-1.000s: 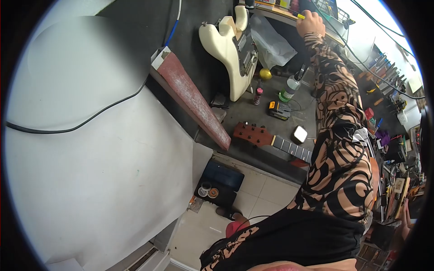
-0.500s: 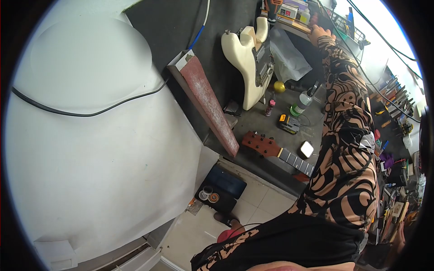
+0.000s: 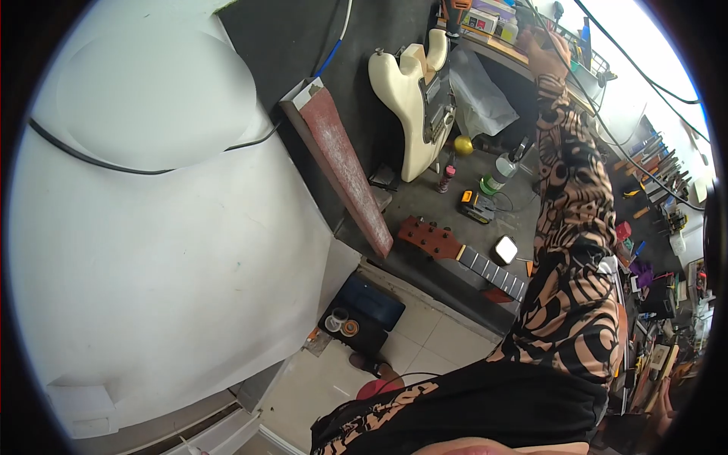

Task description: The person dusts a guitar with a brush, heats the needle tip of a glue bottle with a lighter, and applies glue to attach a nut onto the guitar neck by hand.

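Observation:
My right hand (image 3: 547, 54) reaches up to the wooden shelf (image 3: 497, 47) at the top of the view. Its fingers are blurred among the small items there, so whether they hold something is unclear. Just left of the hand stand a small bottle (image 3: 509, 31) with yellowish contents and some small boxes (image 3: 481, 20). An orange and black power tool (image 3: 456, 15) is further left. A wire basket (image 3: 599, 68) sits on the right of the hand. My left hand is out of view.
On the dark bench lie a cream electric guitar body (image 3: 409, 114), a guitar neck (image 3: 478, 262), a long red sanding block (image 3: 345, 167), a plastic bag (image 3: 481, 95), a spray bottle (image 3: 499, 174) and a yellow-black battery (image 3: 476, 206). Cables (image 3: 637, 61) hang across the right side.
My right hand has shifted slightly right and deeper over the shelf, and its fingers have changed position. The whole view has moved a little; the bench items stay in place.

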A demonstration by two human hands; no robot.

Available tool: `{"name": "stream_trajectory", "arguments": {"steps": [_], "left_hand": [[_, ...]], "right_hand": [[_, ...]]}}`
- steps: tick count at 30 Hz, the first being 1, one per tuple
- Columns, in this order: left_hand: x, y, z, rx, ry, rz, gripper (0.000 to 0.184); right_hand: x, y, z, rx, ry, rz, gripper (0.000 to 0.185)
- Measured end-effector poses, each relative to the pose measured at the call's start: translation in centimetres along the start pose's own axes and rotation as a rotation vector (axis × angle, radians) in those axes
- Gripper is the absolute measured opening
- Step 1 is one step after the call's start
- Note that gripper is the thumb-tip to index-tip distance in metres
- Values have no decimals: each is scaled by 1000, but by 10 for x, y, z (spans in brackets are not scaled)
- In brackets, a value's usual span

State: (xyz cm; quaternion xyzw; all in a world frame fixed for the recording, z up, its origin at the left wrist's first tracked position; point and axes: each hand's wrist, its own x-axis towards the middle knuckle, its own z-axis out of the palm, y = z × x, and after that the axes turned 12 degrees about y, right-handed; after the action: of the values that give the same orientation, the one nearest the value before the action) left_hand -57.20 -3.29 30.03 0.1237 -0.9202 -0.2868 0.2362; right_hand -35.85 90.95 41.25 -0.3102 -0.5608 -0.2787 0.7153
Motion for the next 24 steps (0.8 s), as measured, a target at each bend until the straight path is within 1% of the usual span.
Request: {"name": "stream_trajectory", "arguments": {"steps": [1, 2, 3, 4, 5, 6, 7, 8, 9, 10, 11, 12, 13, 14, 15, 16, 17, 18, 19, 20, 21, 22, 23, 24], "left_hand": [[0, 2, 0, -60, 32, 3, 54], [-1, 2, 2, -125, 68, 4, 53], [1, 0, 1, -124, 66, 5, 53], [2, -3, 0, -66, 84, 50, 52], [1, -6, 0, -12, 102, 90, 51], [0, -5, 0, -15, 101, 84, 51], [-2, -2, 1, -46, 133, 92, 49], [-4, 0, 2, -79, 162, 99, 48], [-3, -3, 3, -81, 166, 97, 48], [-3, -6, 3, -166, 151, 85, 47], [-5, -10, 5, -255, 135, 69, 46], [-6, -11, 5, -259, 141, 66, 46], [-6, -12, 3, -284, 137, 96, 45], [-7, -14, 2, -309, 130, 124, 44], [-7, -16, 2, -307, 131, 116, 44], [-6, -18, 1, -306, 126, 101, 44], [-6, -23, 0, -299, 123, 81, 45], [-2, -26, 12, -497, 197, 208, 36], [-1, -36, -2, -140, 182, 241, 37], [-8, -26, -3, -229, 209, 226, 29], [-8, -20, -8, -135, 210, 194, 32], [-6, -23, -7, -326, 172, 133, 30], [-3, -28, -5, -405, 207, 100, 29], [-6, -41, -9, -530, 214, 180, 29]], "right_hand": [[-7, -15, -13, -4, -100, 167, 19], [-13, -45, -31, -5, -194, 334, 15], [-27, -69, -52, -8, -165, 251, 16], [-45, -97, -75, 513, -309, 699, 24], [-64, -112, -90, 769, -283, 633, 36], [-85, -129, -115, 855, -368, 657, 42], [-88, -175, -160, 941, -471, 945, 38], [-106, -188, -190, 835, -690, 946, 34], [-109, -228, -227, 859, -766, 1117, 21], [-132, -251, -255, 892, -878, 1114, 22], [-164, -277, -287, 931, -901, 1393, 23], [-166, -299, -321, 971, -1210, 1603, 27], [-190, -330, -355, 949, -1233, 1760, 31], [-209, -352, -386, 947, -1382, 1790, 34], [-227, -366, -410, 911, -1572, 1936, 36], [-237, -379, -428, 926, -1753, 2009, 37], [-243, -392, -440, 977, -1928, 1963, 37], [-243, -406, -454, 1118, -1897, 1782, 29], [-269, -415, -459, 1231, -1836, 1540, 28], [-293, -423, -466, 1347, -1796, 1312, 31], [-274, -434, -454, 1380, -1803, 1120, 31], [-270, -448, -437, 1445, -1801, 556, 17], [-265, -467, -422, 1526, -1214, -47, 17], [-238, -489, -422, 1566, -1589, 225, 26]]}}
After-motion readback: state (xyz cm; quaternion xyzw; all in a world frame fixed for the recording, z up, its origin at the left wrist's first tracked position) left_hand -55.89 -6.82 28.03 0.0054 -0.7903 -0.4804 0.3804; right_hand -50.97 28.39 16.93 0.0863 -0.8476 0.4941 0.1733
